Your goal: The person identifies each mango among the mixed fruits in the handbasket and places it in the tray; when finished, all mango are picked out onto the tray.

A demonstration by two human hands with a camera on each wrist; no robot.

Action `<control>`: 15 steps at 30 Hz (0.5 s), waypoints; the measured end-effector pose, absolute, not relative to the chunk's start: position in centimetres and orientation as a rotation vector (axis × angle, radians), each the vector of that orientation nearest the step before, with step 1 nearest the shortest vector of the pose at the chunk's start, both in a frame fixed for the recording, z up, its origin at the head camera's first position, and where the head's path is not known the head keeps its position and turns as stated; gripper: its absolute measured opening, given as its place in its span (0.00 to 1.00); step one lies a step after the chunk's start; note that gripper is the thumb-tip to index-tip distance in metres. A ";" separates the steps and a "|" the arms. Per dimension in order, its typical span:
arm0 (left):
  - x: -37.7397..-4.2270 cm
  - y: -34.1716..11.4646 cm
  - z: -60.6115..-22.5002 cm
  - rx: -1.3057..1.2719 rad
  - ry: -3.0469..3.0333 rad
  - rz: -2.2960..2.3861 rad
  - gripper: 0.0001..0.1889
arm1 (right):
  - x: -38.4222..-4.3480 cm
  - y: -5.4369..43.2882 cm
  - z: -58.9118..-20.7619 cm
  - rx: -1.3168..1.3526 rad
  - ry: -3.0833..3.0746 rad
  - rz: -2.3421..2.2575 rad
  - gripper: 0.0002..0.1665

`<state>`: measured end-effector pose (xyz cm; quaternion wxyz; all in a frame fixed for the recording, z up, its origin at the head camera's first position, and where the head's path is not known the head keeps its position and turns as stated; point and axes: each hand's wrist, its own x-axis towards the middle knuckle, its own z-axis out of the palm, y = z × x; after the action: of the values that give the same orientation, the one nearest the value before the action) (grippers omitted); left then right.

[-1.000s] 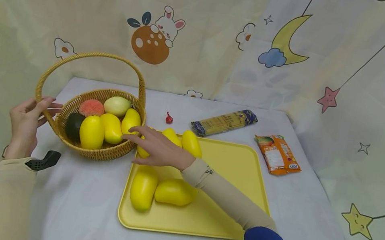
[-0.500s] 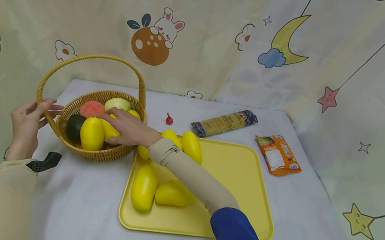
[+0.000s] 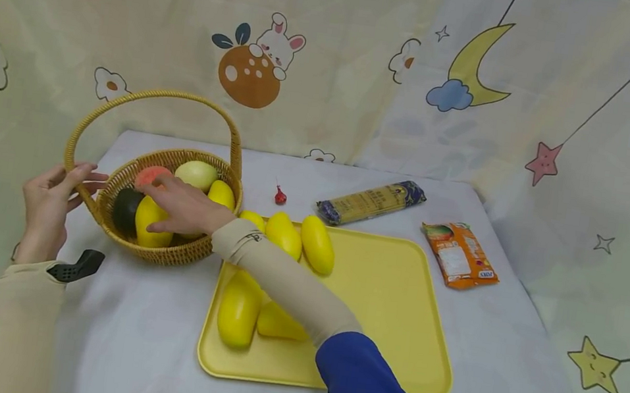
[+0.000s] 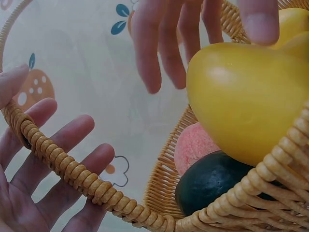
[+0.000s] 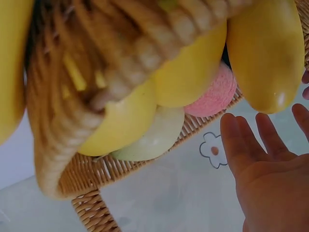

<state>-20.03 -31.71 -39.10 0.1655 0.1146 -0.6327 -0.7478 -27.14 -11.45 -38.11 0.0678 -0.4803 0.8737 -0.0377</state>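
A wicker basket (image 3: 169, 258) with a tall arched handle stands at the left. My left hand (image 3: 47, 204) holds the handle's near-left base, thumb on one side and outstretched fingers (image 4: 72, 133) behind it. Inside lie a dark green avocado (image 3: 125, 213), a pink fuzzy peach (image 3: 150, 175), a pale green fruit (image 3: 196, 174) and several yellow mangoes (image 3: 222, 194). Over the basket my right hand (image 3: 188, 208) spreads its fingers and thumb around the front mango (image 3: 149, 228). In the right wrist view its fingertips stand a little apart from that mango (image 5: 265, 58).
Right of the basket is a yellow tray (image 3: 386, 339) with several mangoes (image 3: 238, 312) on its left side. Behind it lie a small red item (image 3: 280, 196) and a long noodle-like packet (image 3: 371, 202). An orange snack bag (image 3: 459, 255) lies at the right.
My right hand has moved left from above the tray's edge, across the basket, to the front mango. The left hand has stayed at the handle.
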 end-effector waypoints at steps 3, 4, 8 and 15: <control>-20.0 -31.7 -39.2 0.319 -1.806 -2.131 0.18 | -27.3 -12.2 -38.3 -1.432 2.637 -0.100 0.44; -20.0 -31.7 -39.3 0.319 -1.808 -2.132 0.18 | -27.3 -12.3 -38.4 -1.423 2.637 -0.099 0.43; -20.1 -31.6 -39.5 0.335 -1.820 -2.127 0.18 | -27.5 -12.9 -39.1 -1.400 2.623 -0.084 0.44; -20.2 -31.8 -39.3 0.348 -1.826 -2.101 0.19 | -27.4 -13.4 -39.7 -1.353 2.579 -0.089 0.44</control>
<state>-20.16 -31.75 -39.28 0.1675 0.1224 -0.6418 -0.7383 -27.36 -13.44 -39.67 0.1136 -0.4612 0.8795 -0.0304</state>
